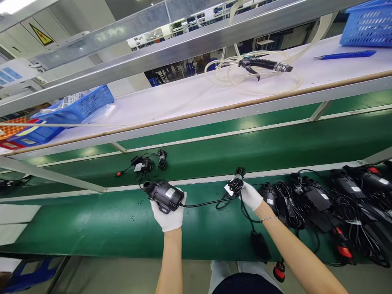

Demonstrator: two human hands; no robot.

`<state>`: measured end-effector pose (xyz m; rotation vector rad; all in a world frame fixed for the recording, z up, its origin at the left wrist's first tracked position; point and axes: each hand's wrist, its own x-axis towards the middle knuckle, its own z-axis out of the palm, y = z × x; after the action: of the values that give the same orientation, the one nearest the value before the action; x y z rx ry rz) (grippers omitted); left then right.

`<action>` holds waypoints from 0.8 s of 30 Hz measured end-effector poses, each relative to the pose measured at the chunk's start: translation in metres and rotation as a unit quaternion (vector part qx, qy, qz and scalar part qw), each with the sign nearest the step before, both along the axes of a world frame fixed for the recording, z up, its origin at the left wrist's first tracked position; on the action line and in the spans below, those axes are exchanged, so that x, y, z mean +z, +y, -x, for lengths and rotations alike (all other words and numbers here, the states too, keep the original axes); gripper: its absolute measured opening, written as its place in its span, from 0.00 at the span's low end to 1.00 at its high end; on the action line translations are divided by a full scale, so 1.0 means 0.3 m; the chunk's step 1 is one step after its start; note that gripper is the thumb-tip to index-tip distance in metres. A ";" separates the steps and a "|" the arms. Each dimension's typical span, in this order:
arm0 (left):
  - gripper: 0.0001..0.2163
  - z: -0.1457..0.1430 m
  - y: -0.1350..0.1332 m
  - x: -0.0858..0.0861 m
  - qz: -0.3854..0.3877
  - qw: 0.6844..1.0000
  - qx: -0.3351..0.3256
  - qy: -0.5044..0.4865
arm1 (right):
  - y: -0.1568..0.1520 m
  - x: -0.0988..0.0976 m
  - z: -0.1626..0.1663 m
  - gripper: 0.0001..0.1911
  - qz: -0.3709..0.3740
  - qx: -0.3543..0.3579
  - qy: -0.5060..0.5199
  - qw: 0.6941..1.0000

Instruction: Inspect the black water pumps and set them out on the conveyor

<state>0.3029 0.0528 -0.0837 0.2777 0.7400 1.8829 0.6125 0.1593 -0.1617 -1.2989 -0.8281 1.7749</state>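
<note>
My left hand (169,218), in a white glove, is closed around a black water pump (163,195) with a white label, held above the green work surface (116,220). A black cable (208,203) runs from the pump to the right. My right hand (251,196), also gloved, grips a tied bundle of black cable (237,181) with a white tag beside it. Below that hand a black adapter box (259,245) lies at the bench's front edge, and a red-and-black round part (279,271) hangs past the edge.
Several similar pumps with coiled cables (315,196) crowd the right side. Another pump (143,165) with its cable lies on the green belt behind. A white shelf (171,102) above carries an air gun (265,64), a blue pen (346,55) and blue baskets (367,26).
</note>
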 end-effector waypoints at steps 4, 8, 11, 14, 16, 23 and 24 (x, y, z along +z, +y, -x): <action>0.27 0.076 0.024 0.181 -0.103 0.992 -0.029 -0.061 | -0.035 0.207 -0.027 0.09 -0.028 -0.023 0.170 0.985; 0.31 0.151 0.010 0.349 -0.142 0.989 -0.014 -0.041 | -0.101 0.406 -0.003 0.11 -0.035 -0.026 0.286 0.957; 0.35 0.205 -0.025 0.444 -0.146 0.989 -0.030 -0.010 | -0.109 0.520 0.045 0.10 -0.025 -0.030 0.380 0.924; 0.34 0.251 -0.071 0.497 -0.159 0.987 -0.003 0.017 | -0.078 0.568 0.081 0.09 -0.061 -0.015 0.365 0.929; 0.32 0.276 -0.105 0.497 -0.157 0.986 0.044 0.032 | -0.067 0.546 0.088 0.06 -0.102 0.015 0.260 0.960; 0.32 0.308 -0.203 0.305 -0.073 0.996 0.036 0.026 | -0.207 0.210 0.065 0.22 -0.012 0.143 -0.035 0.989; 0.32 0.307 -0.209 0.278 -0.061 0.997 0.033 0.028 | -0.228 0.163 0.053 0.22 -0.014 0.144 -0.072 0.987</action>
<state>0.2106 -0.0100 -0.0004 0.3896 0.6800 1.9945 0.5965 0.0909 -0.1127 -1.3560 -1.1671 1.8964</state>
